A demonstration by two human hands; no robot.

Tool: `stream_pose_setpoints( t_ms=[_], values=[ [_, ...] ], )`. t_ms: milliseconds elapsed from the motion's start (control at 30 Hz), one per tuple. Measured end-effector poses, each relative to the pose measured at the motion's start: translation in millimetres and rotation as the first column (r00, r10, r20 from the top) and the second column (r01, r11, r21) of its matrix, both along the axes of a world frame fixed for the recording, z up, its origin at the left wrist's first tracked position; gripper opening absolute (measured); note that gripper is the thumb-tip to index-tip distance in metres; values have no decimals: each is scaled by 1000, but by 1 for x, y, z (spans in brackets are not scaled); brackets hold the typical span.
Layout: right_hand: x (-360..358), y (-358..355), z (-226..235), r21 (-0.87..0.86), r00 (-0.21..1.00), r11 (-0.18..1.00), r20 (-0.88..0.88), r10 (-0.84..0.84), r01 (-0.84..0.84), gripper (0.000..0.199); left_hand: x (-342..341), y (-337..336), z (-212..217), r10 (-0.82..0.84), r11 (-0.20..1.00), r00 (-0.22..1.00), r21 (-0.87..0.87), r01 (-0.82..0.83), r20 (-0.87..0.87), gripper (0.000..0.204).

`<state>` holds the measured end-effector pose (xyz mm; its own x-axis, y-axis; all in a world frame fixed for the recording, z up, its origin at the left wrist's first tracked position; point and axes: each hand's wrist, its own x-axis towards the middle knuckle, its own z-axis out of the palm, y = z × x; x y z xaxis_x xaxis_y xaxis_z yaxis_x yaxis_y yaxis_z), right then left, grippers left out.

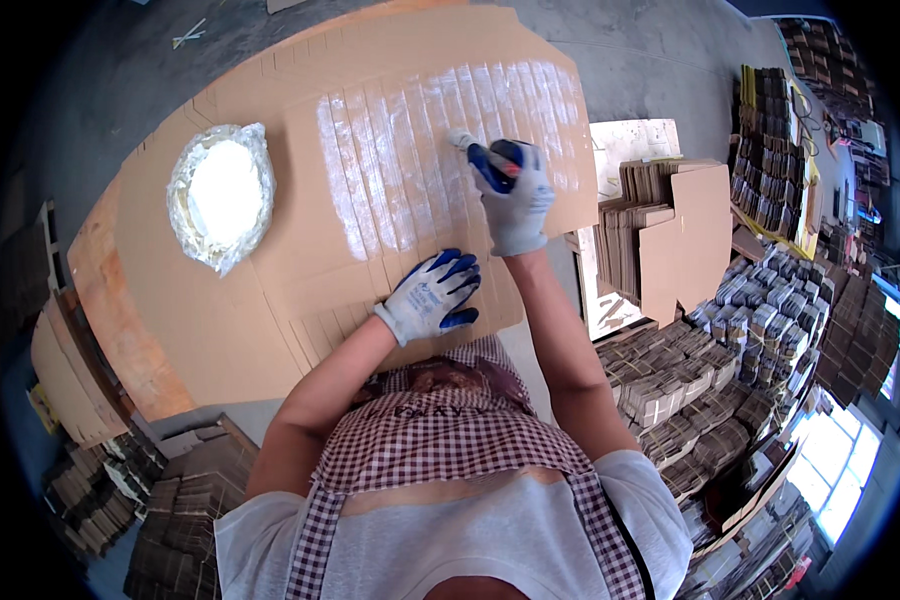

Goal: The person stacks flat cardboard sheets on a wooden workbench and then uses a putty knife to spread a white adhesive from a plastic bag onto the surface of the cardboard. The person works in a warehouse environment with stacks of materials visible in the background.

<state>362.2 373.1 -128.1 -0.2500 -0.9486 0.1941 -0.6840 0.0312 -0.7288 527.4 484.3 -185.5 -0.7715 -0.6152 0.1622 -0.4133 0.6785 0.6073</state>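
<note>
Keep your left hand [428, 296] pressed flat on the fanned cardboard flaps [410, 190] near the worktop's front edge while your right hand [515, 195], closed around the glue brush [475, 150], spreads even strokes.

Cardboard sheets [410, 190] lie on the counter [120, 310]; a paste bowl [220, 195] sits at their left, cardboard stacks [670, 235] to the right.

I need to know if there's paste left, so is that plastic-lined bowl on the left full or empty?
Full, or close to it: white paste fills the bowl nearly to its crinkled plastic rim. How deep it goes cannot be told.
</note>
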Motion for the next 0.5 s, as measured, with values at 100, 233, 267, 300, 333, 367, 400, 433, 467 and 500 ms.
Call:
stream_pose_setpoints(
  t_ms=[100,233,267,300,333,367,400,433,467,500],
  values=[
    [10,6,0,184,855,982,502,-133,45,23,1,4,-3,10,1000,1000,11,-10,29,53],
    [29,10,-26,169,888,985,447,-104,30,23,-1,4,-6,-12,1000,998,18,11,54,53],
    [23,8,-43,57,972,998,233,-32,19,25,-2,3,-7,-21,1000,999,6,21,48,53],
    [24,5,-37,34,991,999,131,8,-13,27,1,4,-9,-4,1000,999,-2,4,35,53],
    [23,-2,-18,13,999,999,22,44,-44,29,1,6,-10,11,1000,1000,-10,-11,18,53],
    [24,-6,-5,-5,993,997,-87,77,-78,31,2,7,-12,25,1000,1000,-19,-25,1,53],
    [25,-4,4,22,995,997,-64,80,-79,32,2,9,-14,25,999,1000,-31,-24,8,53],
    [28,1,12,47,995,995,-37,90,-88,33,3,10,-15,31,999,999,-46,-30,19,53],
    [31,7,17,73,995,993,-10,98,-97,34,3,10,-16,20,1000,999,16,-21,33,53],
    [39,17,18,76,987,984,9,159,-159,38,1,9,-14,5,997,999,79,-8,42,53]
  ],
)
